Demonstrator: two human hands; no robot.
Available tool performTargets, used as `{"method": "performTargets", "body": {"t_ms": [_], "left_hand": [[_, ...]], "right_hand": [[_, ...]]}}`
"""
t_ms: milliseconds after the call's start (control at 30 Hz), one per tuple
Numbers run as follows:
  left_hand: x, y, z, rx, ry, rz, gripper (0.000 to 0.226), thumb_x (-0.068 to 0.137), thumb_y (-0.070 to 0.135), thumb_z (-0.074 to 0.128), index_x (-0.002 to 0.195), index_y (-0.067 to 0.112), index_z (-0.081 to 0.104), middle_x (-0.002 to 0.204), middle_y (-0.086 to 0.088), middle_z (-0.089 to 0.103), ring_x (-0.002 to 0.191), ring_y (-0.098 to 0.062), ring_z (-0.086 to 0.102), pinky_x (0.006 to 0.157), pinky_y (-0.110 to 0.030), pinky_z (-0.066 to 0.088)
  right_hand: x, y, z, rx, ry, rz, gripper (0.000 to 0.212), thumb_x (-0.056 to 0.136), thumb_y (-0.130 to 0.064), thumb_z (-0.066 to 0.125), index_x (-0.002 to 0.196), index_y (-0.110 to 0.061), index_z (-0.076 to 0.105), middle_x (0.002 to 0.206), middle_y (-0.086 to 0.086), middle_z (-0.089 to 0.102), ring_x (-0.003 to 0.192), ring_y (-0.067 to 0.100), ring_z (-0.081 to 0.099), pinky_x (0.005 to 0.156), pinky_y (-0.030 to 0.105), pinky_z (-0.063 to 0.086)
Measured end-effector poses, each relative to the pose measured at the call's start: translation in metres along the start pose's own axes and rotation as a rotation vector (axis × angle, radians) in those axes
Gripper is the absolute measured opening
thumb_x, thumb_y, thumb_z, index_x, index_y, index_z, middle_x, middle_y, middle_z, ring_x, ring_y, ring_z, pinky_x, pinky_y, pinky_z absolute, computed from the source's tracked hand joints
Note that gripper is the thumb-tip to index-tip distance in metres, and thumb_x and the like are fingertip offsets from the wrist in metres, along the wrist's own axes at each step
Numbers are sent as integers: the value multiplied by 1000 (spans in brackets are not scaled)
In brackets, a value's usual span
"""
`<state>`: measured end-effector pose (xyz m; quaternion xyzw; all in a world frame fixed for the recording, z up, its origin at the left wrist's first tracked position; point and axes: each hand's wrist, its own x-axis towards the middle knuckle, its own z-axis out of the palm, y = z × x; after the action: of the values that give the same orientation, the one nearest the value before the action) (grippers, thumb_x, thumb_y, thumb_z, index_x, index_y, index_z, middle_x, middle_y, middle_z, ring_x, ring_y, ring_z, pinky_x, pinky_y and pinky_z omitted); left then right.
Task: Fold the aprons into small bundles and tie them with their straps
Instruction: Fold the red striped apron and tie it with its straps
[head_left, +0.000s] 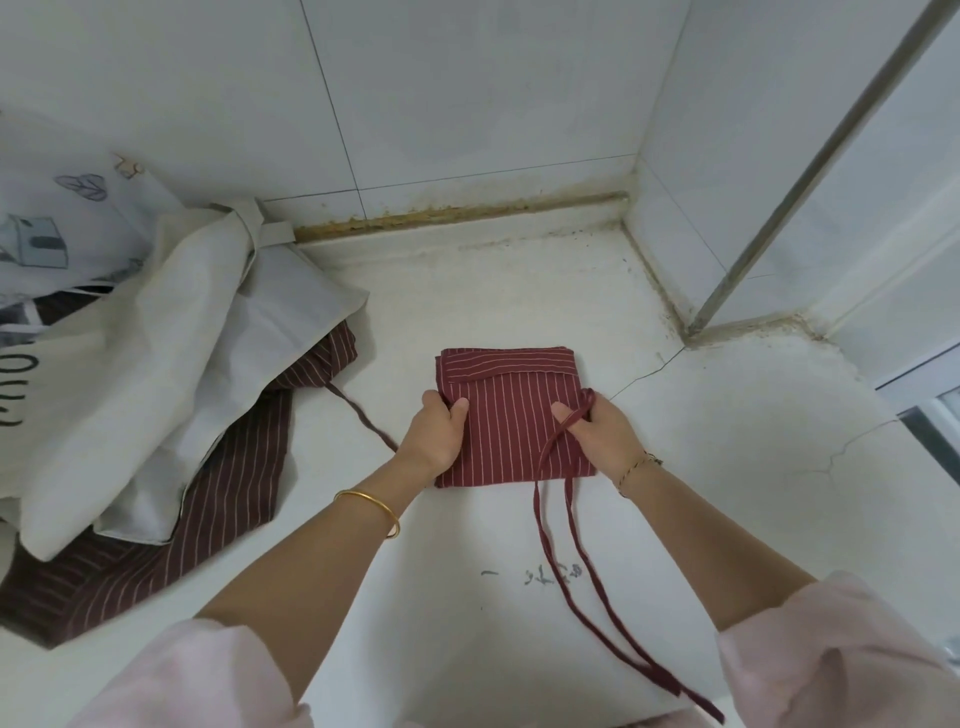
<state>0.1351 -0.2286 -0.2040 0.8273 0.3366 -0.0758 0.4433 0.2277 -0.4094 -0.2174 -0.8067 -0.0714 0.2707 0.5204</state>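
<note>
— Trailing down the white stone counter (727, 467) toward its near edge: two long maroon fabric straps (566, 525), looped and pinched in the right hand (605, 436). Left hand (434, 436) gripping the left edge of the folded maroon pinstriped cloth apron (511, 410), thumb on top.

— Advice for the tying?

— Keep that left grip firm, draw the straps taut, wrap across the middle before knotting.

— And the apron itself?

— Flat, squarish, flap turned over its far edge, mid-counter between both hands. Beyond, at left: a heap of cream and dark striped aprons (156, 364), not yet folded.
</note>
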Motion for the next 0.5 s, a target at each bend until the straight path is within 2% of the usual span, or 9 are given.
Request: {"method": "performTargets", "body": {"t_ms": [133,267,400,467,500], "left_hand": [[-2,1,7,-33,114,53,32,103,32,28,120,5,34,103,-13,58,80,-20,54,68,-32,43],[-2,-1,5,-75,164,147,36,103,29,27,135,12,27,98,-6,58,81,-20,56,70,-32,43],[1,-3,3,20,158,115,36,103,26,27,137,13,26,91,-4,57,77,-21,57,68,-35,46],[1,0,4,103,197,86,38,101,22,35,137,9,29,101,-8,55,84,-26,58,69,-37,48],[0,0,4,223,295,141,41,98,20,42,136,7,32,110,-11,53,91,-29,58,71,-39,48]], "right_hand": [[3,1,6,-61,67,-16,13,92,-29,57,105,-26,54,103,-5,64,102,20,61,95,42,48],[3,1,9,-96,104,-5,31,95,-30,53,124,-20,52,115,-1,63,105,20,60,96,39,47],[5,-2,10,-157,125,1,32,95,-29,52,125,-18,48,109,-2,63,98,19,60,89,36,49],[7,-2,11,-144,145,21,32,94,-26,55,122,-16,46,102,-2,61,91,19,60,83,35,51],[7,-1,11,-120,156,39,31,92,-27,57,118,-15,44,101,0,61,89,21,61,82,36,52]]}}
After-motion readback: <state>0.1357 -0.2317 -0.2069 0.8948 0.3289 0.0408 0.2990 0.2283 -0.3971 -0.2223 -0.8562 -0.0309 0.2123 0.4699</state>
